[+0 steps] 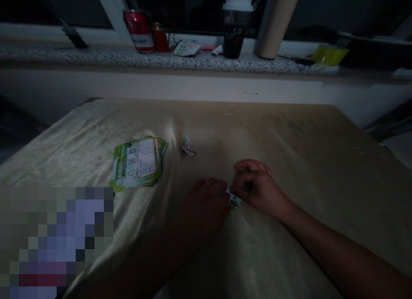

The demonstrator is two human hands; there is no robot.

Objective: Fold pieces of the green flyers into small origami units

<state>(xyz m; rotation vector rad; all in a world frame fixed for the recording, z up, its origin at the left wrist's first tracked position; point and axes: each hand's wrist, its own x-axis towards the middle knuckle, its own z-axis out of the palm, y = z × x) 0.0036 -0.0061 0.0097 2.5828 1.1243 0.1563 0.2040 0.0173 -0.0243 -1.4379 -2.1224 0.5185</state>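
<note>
A small piece of green-and-white printed paper (234, 203) lies low on the cloth-covered table, mostly hidden by my hands. My left hand (207, 202) comes down over its left side, fingers together and curled onto it. From the right, my right hand (257, 185) pinches the paper's upper edge between thumb and forefinger, the other fingers bent. Farther left rests a stack of green printed leaflets (137, 164), slightly fanned. Between the stack and my hands, a little farther back, sits a small folded paper shape (188, 146) with colourful print.
A creased, satin-like cloth (289, 136) covers the table. On the speckled windowsill (106, 55) behind stand a red can (139, 31), an orange-red bottle (160, 37), crumpled foil-like paper (187, 48), a lidded cup (237, 28) and a cardboard tube (278, 24). The lower left corner is pixelated.
</note>
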